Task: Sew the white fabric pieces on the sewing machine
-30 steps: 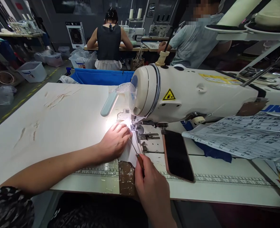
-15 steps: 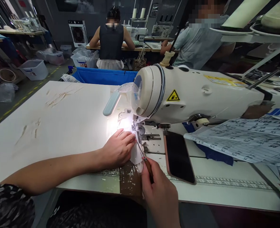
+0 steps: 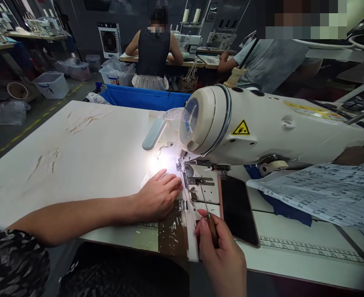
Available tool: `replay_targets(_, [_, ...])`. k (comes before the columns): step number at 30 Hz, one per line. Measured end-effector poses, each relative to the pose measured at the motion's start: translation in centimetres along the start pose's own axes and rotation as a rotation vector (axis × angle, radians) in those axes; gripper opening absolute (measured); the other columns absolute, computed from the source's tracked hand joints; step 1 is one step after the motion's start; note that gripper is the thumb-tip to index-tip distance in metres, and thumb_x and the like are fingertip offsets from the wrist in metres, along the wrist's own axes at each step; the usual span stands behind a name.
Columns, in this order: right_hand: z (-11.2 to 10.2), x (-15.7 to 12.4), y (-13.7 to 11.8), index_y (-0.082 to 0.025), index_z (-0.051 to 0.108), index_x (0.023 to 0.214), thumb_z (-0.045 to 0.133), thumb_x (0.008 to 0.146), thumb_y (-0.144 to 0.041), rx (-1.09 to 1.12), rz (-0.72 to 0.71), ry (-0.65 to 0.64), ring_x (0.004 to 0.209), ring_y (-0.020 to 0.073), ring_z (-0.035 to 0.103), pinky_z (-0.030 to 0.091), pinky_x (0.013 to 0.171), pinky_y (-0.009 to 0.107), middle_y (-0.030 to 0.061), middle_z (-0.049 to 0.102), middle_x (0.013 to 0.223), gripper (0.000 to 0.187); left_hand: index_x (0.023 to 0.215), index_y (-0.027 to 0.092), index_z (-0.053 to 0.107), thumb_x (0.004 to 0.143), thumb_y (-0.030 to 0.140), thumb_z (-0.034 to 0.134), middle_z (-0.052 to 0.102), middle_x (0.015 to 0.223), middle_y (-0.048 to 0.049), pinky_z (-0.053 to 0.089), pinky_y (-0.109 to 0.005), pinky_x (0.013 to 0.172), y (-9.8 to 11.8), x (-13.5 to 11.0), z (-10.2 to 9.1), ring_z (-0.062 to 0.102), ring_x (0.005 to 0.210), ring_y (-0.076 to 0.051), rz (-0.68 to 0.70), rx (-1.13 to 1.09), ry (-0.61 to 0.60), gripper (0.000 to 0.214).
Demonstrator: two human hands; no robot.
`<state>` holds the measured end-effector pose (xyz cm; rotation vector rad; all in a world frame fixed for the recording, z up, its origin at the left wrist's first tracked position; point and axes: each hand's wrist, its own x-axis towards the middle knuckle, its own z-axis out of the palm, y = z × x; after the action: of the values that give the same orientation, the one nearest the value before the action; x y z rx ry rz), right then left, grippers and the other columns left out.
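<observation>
My left hand [image 3: 158, 196] lies flat beside the sewing machine's presser foot [image 3: 179, 165], its fingertips on a white strip of fabric [image 3: 192, 241]. The strip runs from near the foot toward me and over the table's front edge. My right hand [image 3: 220, 251] is closed around the wooden handle of an awl [image 3: 212, 227]. Its thin metal shaft points away from me, with the tip over the metal plate right of the strip. A bright lamp glare washes out the cloth around the needle.
The white sewing machine head [image 3: 246, 123] rises just beyond my hands. To the right are a phone [image 3: 239, 210] and printed paper sheets [image 3: 320, 189]. A pale blue-grey bar [image 3: 153, 134] lies left of the machine. A blue fabric bin [image 3: 147, 97] and two people at work are behind.
My right hand and the awl have moved right, away from my left fingertips. The white strip now extends down over the front edge. My left hand stays near the foot; the view has shifted slightly.
</observation>
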<state>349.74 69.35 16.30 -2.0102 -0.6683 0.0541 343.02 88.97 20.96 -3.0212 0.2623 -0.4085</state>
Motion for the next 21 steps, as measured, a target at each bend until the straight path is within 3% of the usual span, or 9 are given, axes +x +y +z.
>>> replay_targets(4, [-0.1,-0.1,0.0,-0.021,0.071,0.103,0.052,0.095,-0.052,0.023,0.053,0.025,0.056,0.0155,0.066,0.056,0.060,0.023,0.0024,0.075,0.077,0.037,0.110,0.003,0.066,0.093,0.018,0.040,0.064,0.119,-0.0197,0.047,-0.049,0.103,0.0,0.0,-0.1,0.057,0.111,-0.030,-0.002,-0.017,-0.022,0.034])
replay_targets(9, [-0.4,0.1,0.4,-0.019,0.071,0.103,0.054,0.094,-0.053,0.072,0.048,-0.061,0.052,0.0153,0.064,0.051,0.048,0.022,0.0027,0.073,0.071,0.039,0.116,0.000,0.064,0.095,0.022,0.040,0.063,0.123,-0.0214,0.048,-0.048,0.100,0.0,0.0,0.1,0.056,0.112,-0.031,0.002,-0.007,0.006,0.039])
replay_targets(15, [-0.2,-0.3,-0.1,-0.019,0.070,0.109,0.052,0.092,-0.060,0.095,0.192,-0.033,0.062,0.0166,0.068,0.054,0.057,0.025,0.0048,0.075,0.082,0.048,0.116,0.001,0.064,0.095,0.023,0.041,0.063,0.121,-0.0199,0.049,-0.046,0.099,-0.3,0.2,0.1,0.057,0.111,-0.029,-0.007,0.008,-0.011,0.038])
replay_targets(21, [-0.2,-0.5,-0.9,-0.021,0.068,0.118,0.055,0.087,-0.063,0.029,0.177,0.013,0.086,0.0238,0.072,0.056,0.071,0.030,0.0088,0.076,0.102,0.054,0.106,0.004,0.066,0.095,0.022,0.040,0.063,0.112,-0.0176,0.050,-0.043,0.093,-0.7,0.6,0.4,0.057,0.104,-0.027,-0.029,0.002,-0.018,0.033])
